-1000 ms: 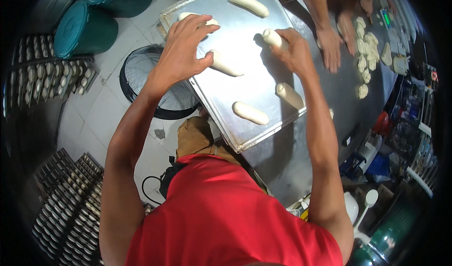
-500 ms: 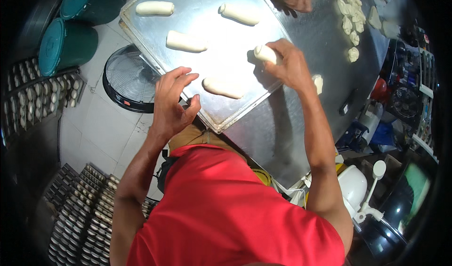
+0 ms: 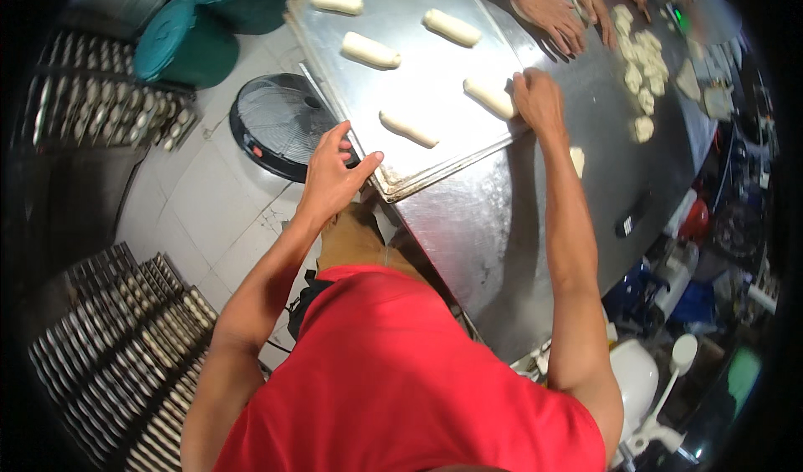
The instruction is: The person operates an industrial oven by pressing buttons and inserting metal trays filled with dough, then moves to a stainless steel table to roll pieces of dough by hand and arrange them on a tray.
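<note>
A metal baking tray [image 3: 435, 168] lies tilted across the corner of the steel worktable, with several pale dough rolls spaced over it. My left hand [image 3: 335, 175] is at the tray's near left edge, fingers spread and thumb resting at the rim. At the right edge, my right hand [image 3: 542, 106] has its fingers curled round the rim. Just inside that hand lies a dough roll [image 3: 490, 98], apart from the palm. Another dough roll [image 3: 408, 128] lies nearest my left hand.
Another person's hands [image 3: 552, 20] work on the steel worktable [image 3: 477, 246], near a heap of dough pieces [image 3: 644, 58]. A single dough piece [image 3: 577, 162] sits right of my forearm. Left stand a round fan [image 3: 280, 125], green bins [image 3: 186, 45] and loaded racks [image 3: 134, 363].
My right hand has let go of the dough roll, which now lies on the tray, and has moved to the tray's right edge. My left hand has come against the rim.
</note>
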Demonstrator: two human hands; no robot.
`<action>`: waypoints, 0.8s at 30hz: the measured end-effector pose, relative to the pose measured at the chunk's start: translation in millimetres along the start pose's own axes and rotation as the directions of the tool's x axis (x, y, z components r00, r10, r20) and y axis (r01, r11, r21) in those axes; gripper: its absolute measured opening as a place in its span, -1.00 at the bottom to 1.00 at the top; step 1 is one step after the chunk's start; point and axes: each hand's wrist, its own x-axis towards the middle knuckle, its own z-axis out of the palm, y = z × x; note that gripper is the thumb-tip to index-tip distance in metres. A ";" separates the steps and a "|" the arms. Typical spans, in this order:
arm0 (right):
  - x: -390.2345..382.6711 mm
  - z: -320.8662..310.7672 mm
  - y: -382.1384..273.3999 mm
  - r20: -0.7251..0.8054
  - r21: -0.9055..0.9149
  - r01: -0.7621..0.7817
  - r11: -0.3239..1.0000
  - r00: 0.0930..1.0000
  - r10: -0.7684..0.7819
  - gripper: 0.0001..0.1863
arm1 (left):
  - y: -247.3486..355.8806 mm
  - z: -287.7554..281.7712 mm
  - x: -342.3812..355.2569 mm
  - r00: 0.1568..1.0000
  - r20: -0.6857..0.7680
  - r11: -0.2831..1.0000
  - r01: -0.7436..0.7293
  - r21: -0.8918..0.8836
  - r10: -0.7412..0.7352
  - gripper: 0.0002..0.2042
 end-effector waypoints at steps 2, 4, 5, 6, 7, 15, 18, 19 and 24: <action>14.6 17.4 21.8 -0.046 -0.003 0.007 1.000 0.999 -0.007 -0.55 | 0.9 -1.5 0.9 1.000 -0.006 0.999 0.020 -0.039 -0.020 -0.22; 31.3 19.7 43.3 -0.012 0.120 -0.136 0.983 0.990 0.139 -0.53 | -1.8 -0.2 2.7 0.997 0.029 0.993 0.078 -0.094 -0.076 -0.24; 35.0 8.4 39.2 -0.015 0.093 -0.119 0.989 0.993 0.121 -0.54 | -10.6 1.8 5.4 0.999 0.029 0.997 0.034 -0.072 -0.032 -0.25; 40.4 1.1 41.7 -0.035 0.096 -0.111 0.989 0.993 0.115 -0.58 | -12.5 2.1 7.8 0.999 0.040 0.999 -0.013 -0.048 0.015 -0.26; 38.0 -6.8 38.4 -0.004 0.144 -0.131 0.981 0.991 0.133 -0.60 | -10.0 4.1 2.6 0.999 0.028 0.993 0.039 -0.113 -0.036 -0.26; -77.4 -14.4 -33.4 0.072 0.292 -0.285 0.913 0.958 0.276 -0.55 | -63.9 15.5 -0.1 0.944 -0.128 0.688 0.124 -0.715 -0.304 -0.51; -154.9 41.6 -31.8 -0.076 0.288 -0.229 0.930 0.962 0.261 -0.55 | -129.6 -11.3 9.9 0.968 0.009 0.650 0.175 -0.740 -0.251 -0.52; -184.6 59.6 -39.1 -0.025 0.277 -0.249 0.928 0.964 0.266 -0.57 | -140.7 -34.1 2.5 0.961 0.177 0.538 0.266 -0.800 -0.212 -0.52; -309.8 77.2 -105.5 0.006 0.537 -0.453 0.712 0.846 0.534 -0.61 | -158.9 -103.3 -40.9 0.992 0.124 0.955 0.009 -0.296 0.029 -0.56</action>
